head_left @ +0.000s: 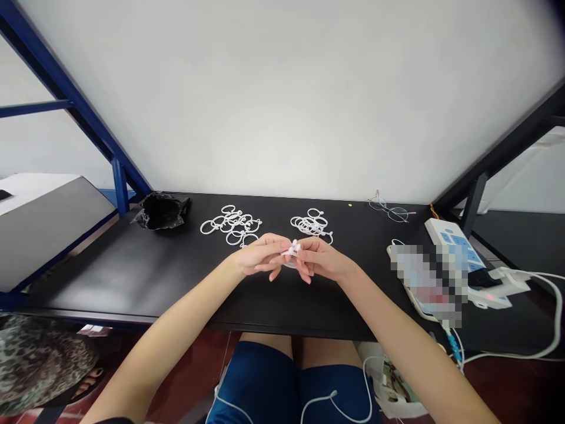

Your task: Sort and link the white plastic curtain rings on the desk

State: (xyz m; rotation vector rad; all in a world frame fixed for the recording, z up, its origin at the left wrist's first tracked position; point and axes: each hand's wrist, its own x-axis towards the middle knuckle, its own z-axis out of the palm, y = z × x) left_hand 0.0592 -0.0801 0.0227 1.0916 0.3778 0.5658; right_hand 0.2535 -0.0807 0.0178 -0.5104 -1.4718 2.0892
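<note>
My left hand (263,254) and my right hand (325,259) meet over the front middle of the black table, fingertips pinching a small white ring (295,247) between them. White knob-like bits stick up at the pinch, and part of the hoop shows below the fingers. Just beyond my left hand lies a loose pile of thin white rings (235,221), each with a small knob. A tighter cluster of similar white rings (311,224) rests behind my right hand. The fingers hide much of the held ring.
An open black plastic bag (161,212) stands at the back left of the table (132,271). Glasses (389,209) lie at the back right, near a power strip (454,242) with plugs and white cables. A phone (424,282) lies in front. Someone's foot (88,381) shows below left.
</note>
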